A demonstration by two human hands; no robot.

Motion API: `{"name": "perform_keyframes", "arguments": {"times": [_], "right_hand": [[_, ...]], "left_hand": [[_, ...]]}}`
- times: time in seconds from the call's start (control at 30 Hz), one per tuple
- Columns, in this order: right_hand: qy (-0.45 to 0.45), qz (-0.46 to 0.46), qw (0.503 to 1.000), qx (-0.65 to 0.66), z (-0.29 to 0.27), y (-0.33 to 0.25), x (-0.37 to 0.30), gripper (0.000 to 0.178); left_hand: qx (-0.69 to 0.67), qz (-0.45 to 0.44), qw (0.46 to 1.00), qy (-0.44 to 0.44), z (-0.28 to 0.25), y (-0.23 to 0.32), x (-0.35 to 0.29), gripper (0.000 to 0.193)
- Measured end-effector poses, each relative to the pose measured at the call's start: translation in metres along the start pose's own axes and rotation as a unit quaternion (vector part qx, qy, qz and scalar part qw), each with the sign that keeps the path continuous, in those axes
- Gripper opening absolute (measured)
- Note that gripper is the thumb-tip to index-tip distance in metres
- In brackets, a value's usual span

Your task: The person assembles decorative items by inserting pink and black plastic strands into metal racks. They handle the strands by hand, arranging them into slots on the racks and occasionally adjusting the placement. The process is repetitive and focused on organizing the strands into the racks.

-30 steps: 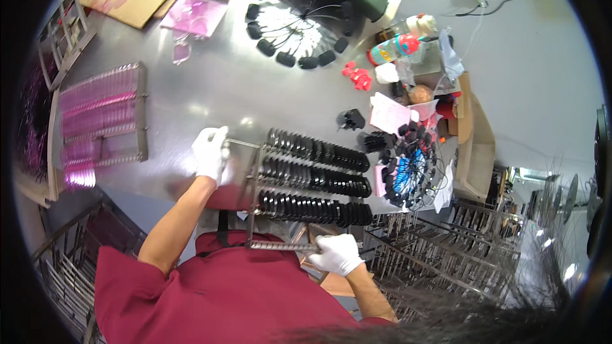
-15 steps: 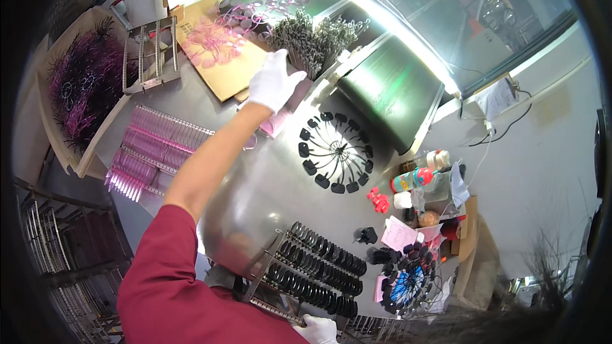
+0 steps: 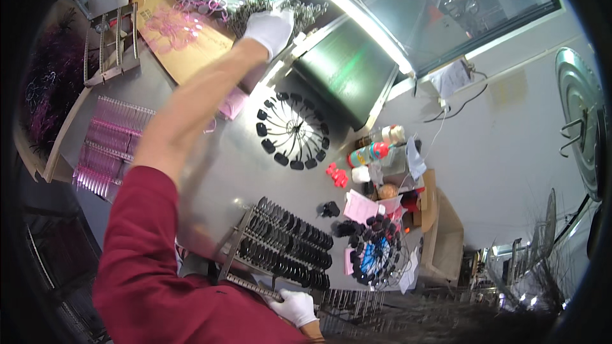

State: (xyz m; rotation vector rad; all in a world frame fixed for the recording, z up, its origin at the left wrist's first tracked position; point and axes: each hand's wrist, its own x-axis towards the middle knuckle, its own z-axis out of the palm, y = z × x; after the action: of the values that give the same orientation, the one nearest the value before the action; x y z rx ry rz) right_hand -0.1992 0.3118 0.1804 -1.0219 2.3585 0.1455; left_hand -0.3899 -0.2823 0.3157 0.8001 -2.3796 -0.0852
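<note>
My left hand (image 3: 270, 32), in a white glove, reaches far across the table into a pile of thin dark metal wire pieces (image 3: 250, 11). Its fingers are bent in at the pile, and whatever lies between them is hidden. Close to my body, my white-gloved right hand (image 3: 294, 308) grips the lower rail of a metal rack (image 3: 237, 242). Rows of black, rounded flat pieces (image 3: 290, 237) stand on this rack. Beyond it, black paddle-ended pieces form a ring (image 3: 295, 129) on the metal tabletop.
Purple pieces fill a rack (image 3: 111, 140) at left, beside a bin of dark purple strands (image 3: 54, 83). Pink rings lie on cardboard (image 3: 191, 57). A green belt (image 3: 347, 64) runs under a bright tube light (image 3: 357, 16). Bottles (image 3: 370, 153) and a black-and-blue cluster (image 3: 377, 255) stand right.
My left hand has moved farther forward, from beside the cardboard onto the wire pile, and its fingers have drawn in. My right hand stays at the rack, now more in view. The whole view has shifted.
</note>
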Motion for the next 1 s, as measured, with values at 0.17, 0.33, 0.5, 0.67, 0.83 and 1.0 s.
{"name": "perform_keyframes", "arguments": {"times": [0.17, 0.33, 0.5, 0.67, 0.83, 1.0], "right_hand": [[0.110, 0.009, 0.994, 0.011, 0.041, 0.014, -0.024, 0.050], [0.043, 0.039, 0.998, 0.006, 0.016, 0.022, -0.016, 0.056], [0.067, -0.007, 0.997, 0.028, 0.030, 0.043, -0.018, 0.049], [0.083, -0.014, 0.995, 0.052, 0.039, 0.046, -0.017, 0.046], [0.095, -0.037, 0.994, 0.047, 0.030, 0.047, -0.016, 0.043], [0.049, 0.002, 0.998, 0.028, 0.021, 0.044, -0.016, 0.054]], "left_hand": [[-0.429, 0.177, 0.831, 0.307, -0.103, 0.051, -0.078, 0.011], [-0.574, -0.110, 0.809, -0.057, -0.020, 0.018, -0.217, 0.010], [-0.686, -0.342, 0.625, -0.148, 0.029, -0.007, -0.263, 0.015], [-0.635, -0.442, 0.615, -0.153, 0.035, -0.017, -0.279, 0.021], [-0.578, -0.548, 0.583, -0.158, 0.044, -0.043, -0.314, 0.024], [-0.595, -0.639, 0.484, -0.060, 0.061, -0.036, -0.407, 0.015]]}}
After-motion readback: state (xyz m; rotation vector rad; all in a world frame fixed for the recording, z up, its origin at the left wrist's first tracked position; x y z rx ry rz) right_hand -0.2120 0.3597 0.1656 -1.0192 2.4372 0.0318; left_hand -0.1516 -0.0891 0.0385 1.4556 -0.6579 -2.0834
